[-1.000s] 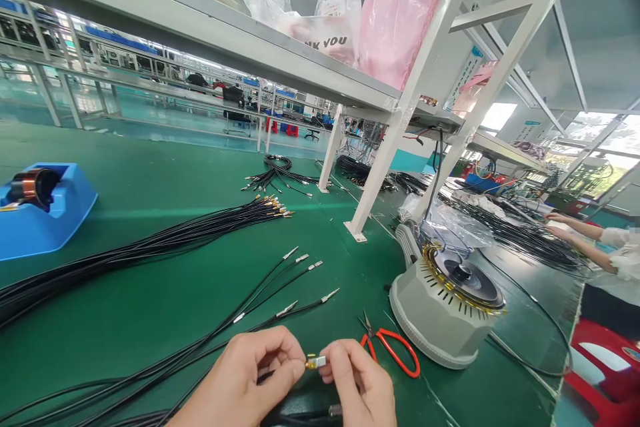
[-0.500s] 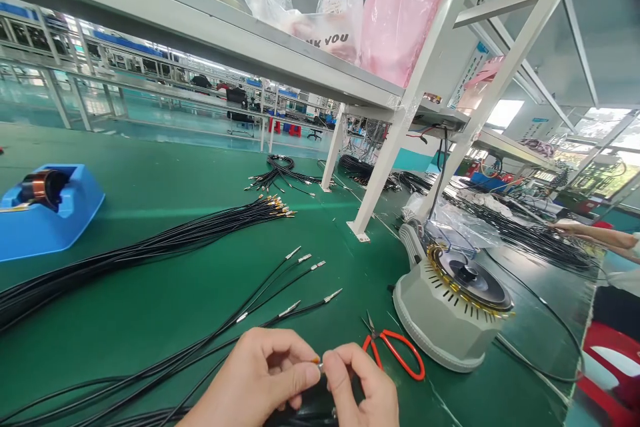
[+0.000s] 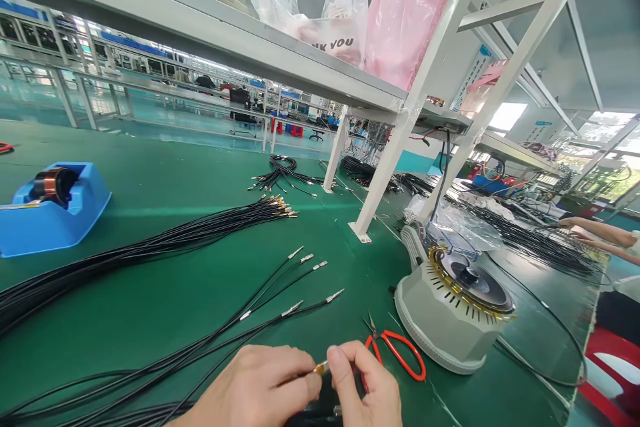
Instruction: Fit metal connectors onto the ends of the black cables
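At the near edge of the green workbench [image 3: 150, 307], the left hand [image 3: 255, 390] and right hand [image 3: 367, 387] pinch a small gold metal connector [image 3: 321, 367] between their fingertips, both closed tight on it. Red-handled scissors [image 3: 397, 353] lie just beside the right hand. Loose black cables with silver tips [image 3: 280, 293] fan out beyond, near a grey round machine [image 3: 450, 307].

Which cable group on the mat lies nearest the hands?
The loose silver-tipped cables, fanned just beyond the left hand and right hand; the gold-tipped bundle lies farther back.
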### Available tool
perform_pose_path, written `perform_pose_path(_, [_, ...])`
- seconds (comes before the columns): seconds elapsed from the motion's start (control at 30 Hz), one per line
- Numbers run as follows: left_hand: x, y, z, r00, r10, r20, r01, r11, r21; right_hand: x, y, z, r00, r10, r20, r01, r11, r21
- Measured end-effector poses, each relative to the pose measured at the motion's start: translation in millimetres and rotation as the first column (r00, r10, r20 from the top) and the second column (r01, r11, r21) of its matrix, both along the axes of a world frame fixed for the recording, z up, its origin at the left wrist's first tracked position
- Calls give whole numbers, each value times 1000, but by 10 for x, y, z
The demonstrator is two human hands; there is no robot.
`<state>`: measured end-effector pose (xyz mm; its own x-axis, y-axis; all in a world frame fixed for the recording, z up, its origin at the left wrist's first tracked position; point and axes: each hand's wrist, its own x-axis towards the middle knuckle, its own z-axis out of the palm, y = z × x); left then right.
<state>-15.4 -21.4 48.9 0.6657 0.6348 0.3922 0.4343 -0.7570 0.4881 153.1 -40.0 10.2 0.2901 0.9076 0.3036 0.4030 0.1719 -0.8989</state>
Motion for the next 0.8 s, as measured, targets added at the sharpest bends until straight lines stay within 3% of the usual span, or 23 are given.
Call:
perform_pose_path(0.03, [-8, -3, 25, 1000, 2, -32, -2, 1000, -7, 5, 3, 3, 1000, 6, -3, -6, 1000, -6])
perform_pose_path(0.1, [-20, 5, 97, 998, 65, -12, -66, 973, -223, 17, 9, 9, 1000, 25, -10, -25, 1000, -15])
perform_pose_path(0.13, [-28, 15, 139, 994, 109, 21, -91, 914, -395, 22, 11, 12, 999, 36, -13, -37, 999, -16])
perform_pose_path(0.2, [-55, 49, 216, 981, 184, 54, -97, 721, -686, 29, 13, 18, 999, 50, -17, -51, 999, -20])
perform_pose_path(0.23, [-73, 69, 246, 980, 192, 52, -85, 639, -765, 31, 13, 22, 998, 53, -18, -53, 998, -23])
perform_pose_path(0.27, [-93, 90, 268, 983, 176, 44, -69, 591, -804, 32, 14, 25, 998, 55, -24, -56, 998, -28])
perform_pose_path(0.33, [-129, 125, 288, 989, 145, 30, -58, 569, -821, 31, 16, 28, 995, 80, -59, -81, 996, -23])
perform_pose_path(0.47, [-155, 159, 261, 989, 135, 58, -32, 581, -813, 37, 28, 10, 966, 199, -165, -197, 980, 29])
perform_pose_path(0.6, [-183, 179, 277, 992, 123, 6, -70, 601, -796, 59, 36, -14, 955, 260, -144, -256, 966, 42])
perform_pose_path(0.73, [-275, 204, 403, 992, 67, -103, -123, 523, -844, 76, 37, 18, 888, 278, -365, -313, 949, -38])
perform_pose_path(0.8, [-300, 204, 452, 992, 47, -115, -123, 511, -851, 90, 43, 51, 829, 291, -477, -360, 931, -59])
